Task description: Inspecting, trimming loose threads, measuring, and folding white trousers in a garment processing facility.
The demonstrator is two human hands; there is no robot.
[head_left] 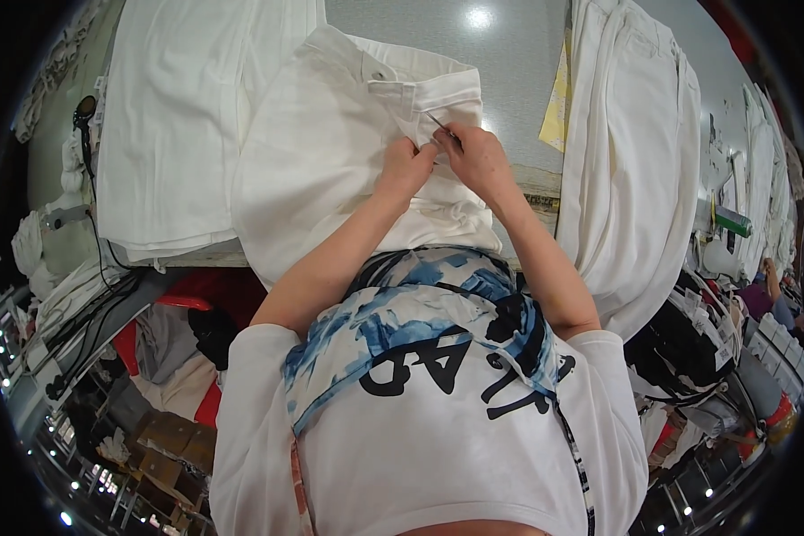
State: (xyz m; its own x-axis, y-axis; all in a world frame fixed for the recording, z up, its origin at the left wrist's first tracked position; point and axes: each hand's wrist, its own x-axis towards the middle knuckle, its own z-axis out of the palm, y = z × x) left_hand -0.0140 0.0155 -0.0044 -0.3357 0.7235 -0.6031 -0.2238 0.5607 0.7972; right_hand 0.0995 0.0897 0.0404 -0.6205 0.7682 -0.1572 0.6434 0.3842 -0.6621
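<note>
A pair of white trousers [317,143] lies in front of me, its waistband with a metal button toward the far side. My left hand [407,170] pinches the white cloth just below the waistband. Close beside it, my right hand [479,163] is closed round a thin, dark, pointed metal tool [439,122], whose tip rests over the cloth near the fly and belt loop. Most of this tool is hidden in the fingers, so its exact kind does not show.
Stacked white trousers [174,116] lie on the left of the grey table [509,54]. More white trousers [630,134] hang over its front edge at right, beside a yellow patterned sheet [556,105]. Black cables [98,237] run at far left; cardboard boxes [165,456] stand below.
</note>
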